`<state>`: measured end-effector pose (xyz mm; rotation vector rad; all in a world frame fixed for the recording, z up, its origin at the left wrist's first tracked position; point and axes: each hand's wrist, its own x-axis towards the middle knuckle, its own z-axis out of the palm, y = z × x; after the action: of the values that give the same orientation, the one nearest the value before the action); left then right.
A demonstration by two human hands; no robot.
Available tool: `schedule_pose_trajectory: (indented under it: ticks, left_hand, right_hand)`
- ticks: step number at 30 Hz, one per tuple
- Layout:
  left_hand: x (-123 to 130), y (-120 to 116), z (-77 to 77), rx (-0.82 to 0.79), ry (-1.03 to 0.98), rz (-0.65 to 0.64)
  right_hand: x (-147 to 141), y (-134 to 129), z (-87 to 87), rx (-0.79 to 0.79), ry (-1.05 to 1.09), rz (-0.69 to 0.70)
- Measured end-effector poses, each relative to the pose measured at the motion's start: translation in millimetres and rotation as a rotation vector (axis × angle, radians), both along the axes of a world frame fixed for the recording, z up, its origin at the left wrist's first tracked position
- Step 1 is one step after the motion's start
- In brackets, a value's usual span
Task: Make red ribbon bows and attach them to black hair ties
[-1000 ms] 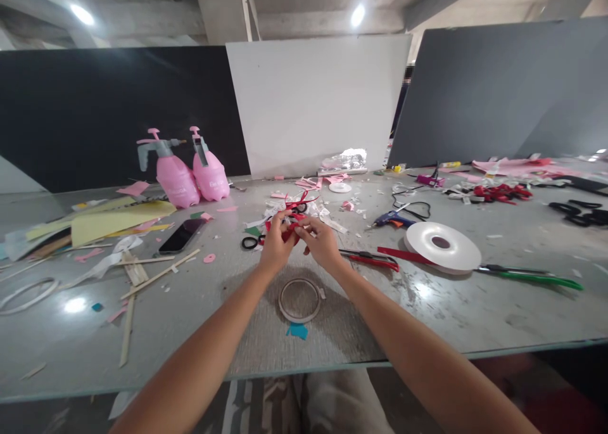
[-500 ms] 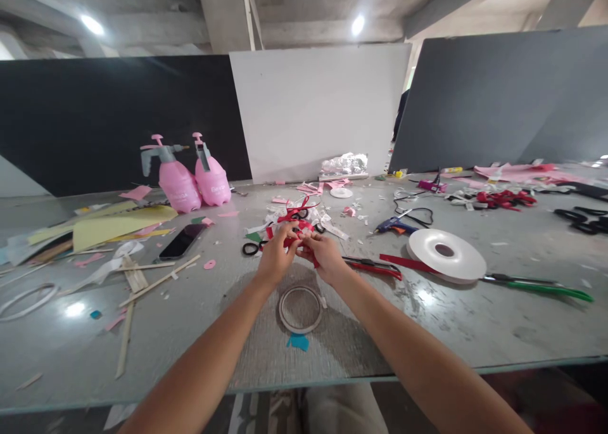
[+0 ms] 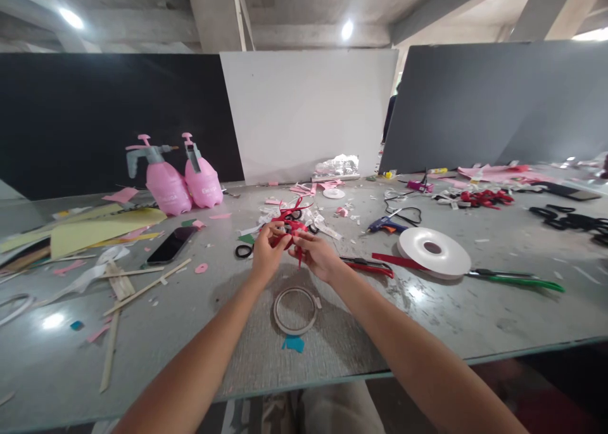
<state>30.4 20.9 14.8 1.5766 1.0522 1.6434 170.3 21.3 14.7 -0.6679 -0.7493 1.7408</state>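
A piece of red ribbon (image 3: 284,242) is pinched between my two hands above the middle of the table. My left hand (image 3: 268,251) grips its left part with thumb and fingers, and my right hand (image 3: 313,254) closes on its right part, where a short end hangs down. Fingers cover much of the ribbon, so its exact shape is hidden. Just behind the hands lie more red ribbon pieces (image 3: 298,207) among white scraps. A roll of tape (image 3: 295,310) lies flat on the table between my forearms, with a blue scrap (image 3: 294,343) below it.
Right of my hands are a red-handled cutter (image 3: 368,266), a white ribbon spool (image 3: 456,256), a green-handled cutter (image 3: 527,283) and a blue glue gun (image 3: 387,223). On the left are a phone (image 3: 171,244), wooden sticks (image 3: 114,339) and two pink spray bottles (image 3: 168,187). Upright boards stand behind.
My hands have moved slightly apart, and more of the red ribbon shows between them, with an end hanging down. The whole view has shifted a little, so things on the table appear further left.
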Motion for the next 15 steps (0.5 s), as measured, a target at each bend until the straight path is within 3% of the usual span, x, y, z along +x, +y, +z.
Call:
schedule_pose_trajectory:
  ticks: [4,7,9,11,13,15]
  left_hand:
    - [-4.6,7.0,1.0,-0.179,-0.468,-0.094]
    - [-20.9,13.5,5.8,-0.253,-0.600,-0.132]
    - [-33.0,15.5,11.8,-0.191,-0.507,-0.048]
    - [-40.8,14.4,18.6,-0.043,-0.290,0.032]
    - [-41.3,11.2,23.5,0.055,-0.084,-0.019]
    - [-34.7,7.7,24.5,0.019,-0.032,-0.161]
  right_hand:
    - [10.7,2.8,6.0,0.041,-0.014,-0.054]
    - [22.3,1.5,16.1,0.063,-0.039,-0.026]
    - [28.4,-0.9,23.4,0.115,-0.075,0.030]
    - [31.7,-3.4,29.1,0.173,-0.147,0.082]
    - [32.6,-5.4,32.3,0.215,-0.245,0.096]
    - [32.2,-6.8,33.7,0.246,-0.304,0.094]
